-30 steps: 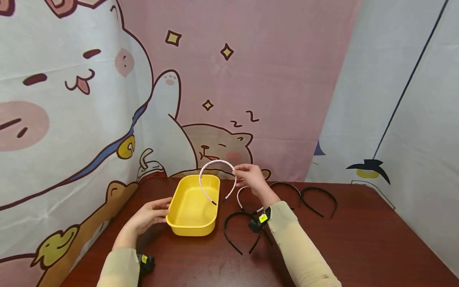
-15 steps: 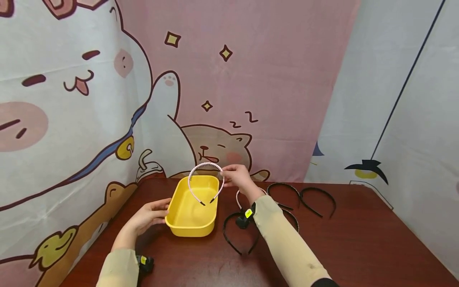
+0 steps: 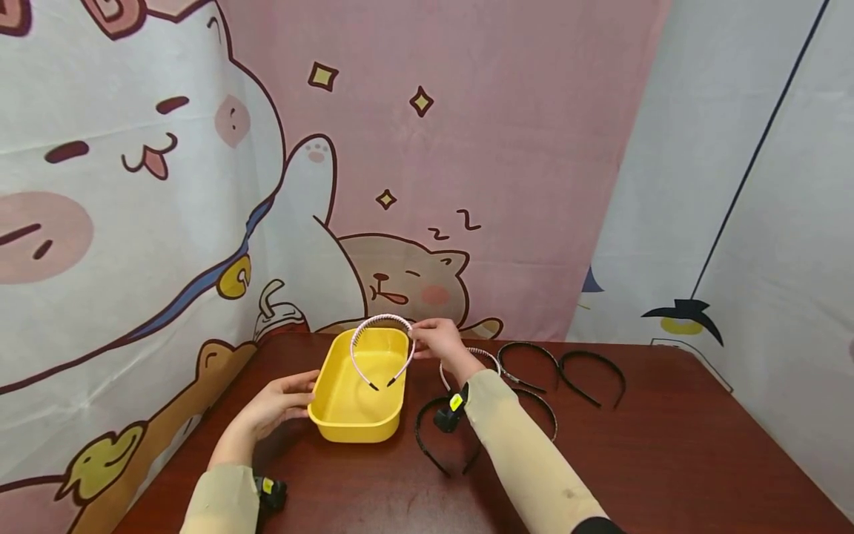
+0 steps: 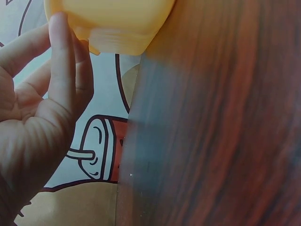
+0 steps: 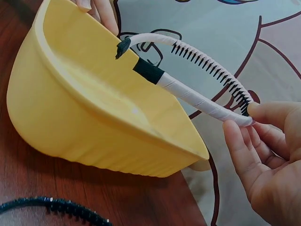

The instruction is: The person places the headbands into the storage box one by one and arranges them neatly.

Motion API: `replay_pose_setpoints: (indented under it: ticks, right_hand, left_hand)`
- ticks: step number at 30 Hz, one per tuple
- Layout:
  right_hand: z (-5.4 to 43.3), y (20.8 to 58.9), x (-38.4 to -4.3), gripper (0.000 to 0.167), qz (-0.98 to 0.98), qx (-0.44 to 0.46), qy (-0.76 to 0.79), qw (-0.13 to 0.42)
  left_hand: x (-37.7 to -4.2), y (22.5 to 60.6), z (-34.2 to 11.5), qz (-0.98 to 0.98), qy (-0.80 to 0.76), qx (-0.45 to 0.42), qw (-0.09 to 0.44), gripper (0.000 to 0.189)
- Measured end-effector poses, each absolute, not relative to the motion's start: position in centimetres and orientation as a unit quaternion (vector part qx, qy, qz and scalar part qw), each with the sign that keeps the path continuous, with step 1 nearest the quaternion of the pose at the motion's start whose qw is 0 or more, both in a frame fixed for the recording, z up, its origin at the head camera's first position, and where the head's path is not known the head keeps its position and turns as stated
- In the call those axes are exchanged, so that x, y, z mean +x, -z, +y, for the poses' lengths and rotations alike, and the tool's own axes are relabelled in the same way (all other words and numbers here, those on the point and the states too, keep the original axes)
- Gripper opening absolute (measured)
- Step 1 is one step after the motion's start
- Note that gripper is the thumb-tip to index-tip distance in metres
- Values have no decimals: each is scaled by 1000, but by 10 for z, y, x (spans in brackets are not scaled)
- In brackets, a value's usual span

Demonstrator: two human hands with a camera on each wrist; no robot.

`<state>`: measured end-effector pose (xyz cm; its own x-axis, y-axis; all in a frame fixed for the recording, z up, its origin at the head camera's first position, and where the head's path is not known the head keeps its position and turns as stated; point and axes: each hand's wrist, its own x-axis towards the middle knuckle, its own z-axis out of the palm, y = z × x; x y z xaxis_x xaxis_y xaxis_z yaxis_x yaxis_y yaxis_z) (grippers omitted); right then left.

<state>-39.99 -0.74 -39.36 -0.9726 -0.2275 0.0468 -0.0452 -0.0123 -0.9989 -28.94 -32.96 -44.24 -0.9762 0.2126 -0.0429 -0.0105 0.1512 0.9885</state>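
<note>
In the head view a pale pink headband (image 3: 383,317) with black tips and dark comb teeth hangs over the yellow plastic tub (image 3: 356,432). My right hand (image 3: 440,341) pinches it by one side between thumb and fingers, its tips pointing down into the tub. The right wrist view shows the headband's wrapped band (image 5: 197,101) reaching over the tub's rim. My left hand (image 3: 280,400) holds the tub's left side at the rim, its fingers (image 4: 61,61) against the wall in the left wrist view.
Right of the tub lie a second pale headband (image 3: 490,354), partly hidden by my right arm, and several black headbands (image 3: 594,352) on the brown wooden table (image 3: 700,445). A cartoon-printed cloth (image 3: 520,148) hangs behind the table.
My right hand has carried the pink headband left and slightly down, from the tub's right edge to over its inside. My left hand has stayed on the tub.
</note>
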Motion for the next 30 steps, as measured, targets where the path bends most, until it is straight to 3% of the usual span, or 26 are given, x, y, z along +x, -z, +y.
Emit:
replay_pose_setpoints:
  ticks: [5, 30]
  right_hand:
    - [-16, 391, -403, 25, 704, -89, 700, 72]
    - [-39, 398, -397, 13, 714, -61, 692, 82]
  left_hand:
    - [-290, 442, -330, 754, -648, 69, 86, 60]
    - [-290, 444, -331, 742, -658, 94, 87, 59]
